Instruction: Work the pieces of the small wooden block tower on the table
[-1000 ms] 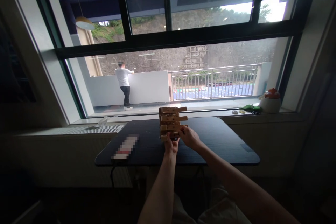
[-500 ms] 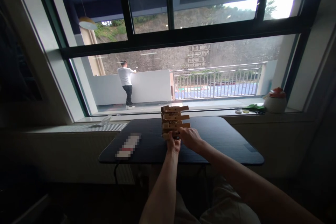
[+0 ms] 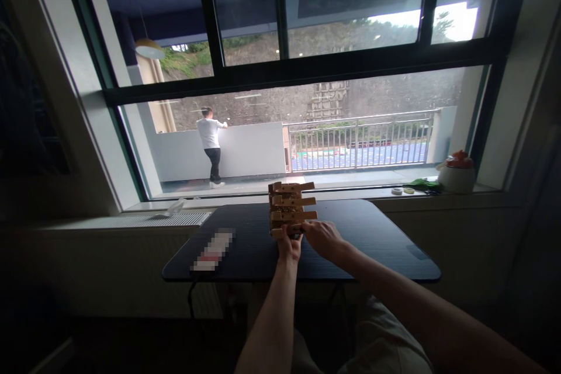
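Note:
A small tower of wooden blocks (image 3: 290,205) stands near the middle of a dark table (image 3: 372,239). Several blocks stick out to the right of the stack. My left hand (image 3: 288,245) is closed at the tower's base, fingers pressed to a bottom block. My right hand (image 3: 323,238) sits just to the right, its fingers pinched on the end of a low block that juts out. Both forearms reach in from below.
A flat red-and-white box (image 3: 212,250) lies on the table's left part. On the window sill stand a white pot with an orange lid (image 3: 457,172), tape rolls (image 3: 402,190) and a crumpled wrapper (image 3: 172,208). Outside, a person (image 3: 210,145) stands on the balcony.
My hands stay at the tower's base with hardly any shift. The view has tilted slightly, so the table and tower sit a little lower in the picture.

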Available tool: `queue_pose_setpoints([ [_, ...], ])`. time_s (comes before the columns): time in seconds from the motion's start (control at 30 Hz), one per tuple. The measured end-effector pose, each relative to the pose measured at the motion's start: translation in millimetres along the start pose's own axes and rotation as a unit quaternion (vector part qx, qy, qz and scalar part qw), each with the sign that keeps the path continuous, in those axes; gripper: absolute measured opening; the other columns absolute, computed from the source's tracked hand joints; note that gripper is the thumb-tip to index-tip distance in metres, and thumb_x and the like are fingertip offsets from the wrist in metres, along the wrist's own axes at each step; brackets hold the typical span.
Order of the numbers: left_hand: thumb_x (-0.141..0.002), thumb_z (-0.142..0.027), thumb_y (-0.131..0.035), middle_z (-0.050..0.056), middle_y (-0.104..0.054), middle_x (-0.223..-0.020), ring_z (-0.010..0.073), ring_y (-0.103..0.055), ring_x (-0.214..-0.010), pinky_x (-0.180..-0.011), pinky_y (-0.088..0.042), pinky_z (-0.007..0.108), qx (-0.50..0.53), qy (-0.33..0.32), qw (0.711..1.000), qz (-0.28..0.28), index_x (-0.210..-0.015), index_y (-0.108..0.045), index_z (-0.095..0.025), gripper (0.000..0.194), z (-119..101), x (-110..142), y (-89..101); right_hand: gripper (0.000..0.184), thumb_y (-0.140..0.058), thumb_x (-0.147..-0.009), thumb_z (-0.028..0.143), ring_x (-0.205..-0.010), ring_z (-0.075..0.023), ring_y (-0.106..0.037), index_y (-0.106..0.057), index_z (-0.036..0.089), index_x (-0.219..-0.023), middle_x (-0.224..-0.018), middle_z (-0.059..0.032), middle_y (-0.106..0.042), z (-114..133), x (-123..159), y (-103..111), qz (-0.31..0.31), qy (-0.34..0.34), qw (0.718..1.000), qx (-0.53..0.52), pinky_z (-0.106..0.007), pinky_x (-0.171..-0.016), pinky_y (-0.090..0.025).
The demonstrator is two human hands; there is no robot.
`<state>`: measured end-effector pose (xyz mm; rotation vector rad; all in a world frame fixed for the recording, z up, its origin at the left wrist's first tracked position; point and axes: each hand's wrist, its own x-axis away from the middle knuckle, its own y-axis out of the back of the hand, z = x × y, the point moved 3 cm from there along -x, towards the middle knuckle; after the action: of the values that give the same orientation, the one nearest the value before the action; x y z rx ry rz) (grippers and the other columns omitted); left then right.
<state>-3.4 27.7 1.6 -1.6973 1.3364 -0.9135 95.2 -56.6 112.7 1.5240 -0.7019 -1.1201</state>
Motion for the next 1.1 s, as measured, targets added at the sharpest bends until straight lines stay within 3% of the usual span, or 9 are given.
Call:
queue_pose_setpoints([
  [0.1,-0.079,-0.02,-0.055,0.002,-0.066,-0.087,0.0159,-0.063,-0.084,-0.075,-0.05,0.031,-0.001,-0.006,1.0,-0.006,-0.09,-0.06,-0.024,0.013,-1.0,1.4,-0.3,0.029,-0.036,-0.091,0.027,-0.082,-0.0211,-0.065,-0.062,0.016,-0.099,-0.091,-0.0103,-0.069,5.6,1.0,-7.0,0.002,-0.044,0.999,-0.009,-0.028,-0.066,-0.043],
  [0.23,-0.08,-0.022,-0.055,0.003,-0.067,-0.088,0.0176,-0.063,-0.086,-0.076,-0.05,0.035,0.002,0.001,1.0,0.004,-0.091,-0.06,-0.024,0.013,-1.5,3.5,-1.5,0.044,-0.024,-0.094,0.035,-0.086,-0.0203,-0.065,-0.066,0.02,-0.093,-0.093,-0.0097,-0.069,-1.8,0.9,-7.0,0.02,-0.117,0.991,-0.058,-0.028,-0.067,-0.044],
  [0.37,-0.08,-0.022,-0.054,0.004,-0.066,-0.088,0.0165,-0.063,-0.082,-0.075,-0.051,0.033,0.004,0.004,1.0,0.002,-0.092,-0.059,-0.024,0.014,-0.8,2.4,-1.1,0.029,-0.045,-0.087,0.037,-0.085,-0.0219,-0.065,-0.063,0.019,-0.1,-0.092,-0.009,-0.069,-2.9,-0.2,6.8,0.026,-0.083,0.995,-0.039,-0.028,-0.066,-0.045],
  [0.43,-0.081,-0.021,-0.054,0.003,-0.066,-0.086,0.015,-0.063,-0.08,-0.073,-0.051,0.03,0.003,-0.003,1.0,-0.001,-0.092,-0.059,-0.024,0.013,-0.8,1.2,-0.6,0.026,-0.053,-0.083,0.028,-0.084,-0.0215,-0.065,-0.059,0.019,-0.107,-0.094,-0.0086,-0.069,4.5,0.0,12.6,0.018,-0.039,0.999,-0.008,-0.028,-0.066,-0.045],
  [0.53,-0.082,-0.023,-0.052,0.003,-0.065,-0.082,0.014,-0.063,-0.077,-0.069,-0.05,0.027,-0.005,-0.008,1.0,0.003,-0.089,-0.06,-0.023,0.01,-1.1,0.8,-0.7,0.024,-0.049,-0.084,0.014,-0.084,-0.0196,-0.065,-0.061,0.018,-0.103,-0.1,-0.0105,-0.068,18.3,0.4,11.8,0.015,0.009,0.999,0.032,-0.027,-0.068,-0.046],
  [0.63,-0.082,-0.025,-0.052,0.004,-0.065,-0.078,0.0143,-0.064,-0.075,-0.066,-0.05,0.024,-0.031,0.008,0.999,-0.003,-0.085,-0.061,-0.021,0.01,-0.8,2.3,-0.8,0.021,-0.045,-0.086,0.015,-0.084,-0.0199,-0.065,-0.063,0.013,-0.096,-0.095,-0.0125,-0.069,22.5,-0.8,3.8,0.003,-0.024,0.999,0.024,-0.027,-0.069,-0.046],
  [0.8,-0.082,-0.023,-0.053,0.002,-0.066,-0.081,0.0137,-0.064,-0.076,-0.068,-0.05,0.025,-0.018,0.004,1.0,-0.005,-0.086,-0.061,-0.023,0.009,-1.8,4.4,-2.3,0.033,-0.033,-0.091,0.028,-0.081,-0.0193,-0.065,-0.064,0.016,-0.094,-0.09,-0.0115,-0.07,9.6,-4.8,0.0,0.013,-0.104,0.994,-0.033,-0.028,-0.067,-0.046],
  [0.97,-0.081,-0.021,-0.054,0.002,-0.067,-0.085,0.0152,-0.064,-0.08,-0.072,-0.05,0.028,0.0,-0.003,1.0,-0.005,-0.09,-0.061,-0.023,0.012,-2.1,3.3,-2.7,0.028,-0.053,-0.081,0.025,-0.084,-0.0218,-0.065,-0.059,0.017,-0.107,-0.097,-0.01,-0.068,9.4,-5.8,16.4,0.026,-0.012,1.0,0.012,-0.029,-0.067,-0.046],
  [1.1,-0.08,-0.022,-0.055,0.004,-0.067,-0.083,0.0168,-0.063,-0.083,-0.073,-0.05,0.029,0.009,-0.007,1.0,0.001,-0.09,-0.061,-0.022,0.012,-1.1,0.8,-0.7,0.025,-0.045,-0.084,0.011,-0.085,-0.0207,-0.065,-0.06,0.017,-0.103,-0.102,-0.0113,-0.065,17.6,0.3,14.4,-0.002,0.056,0.995,0.079,-0.029,-0.069,-0.047],
])
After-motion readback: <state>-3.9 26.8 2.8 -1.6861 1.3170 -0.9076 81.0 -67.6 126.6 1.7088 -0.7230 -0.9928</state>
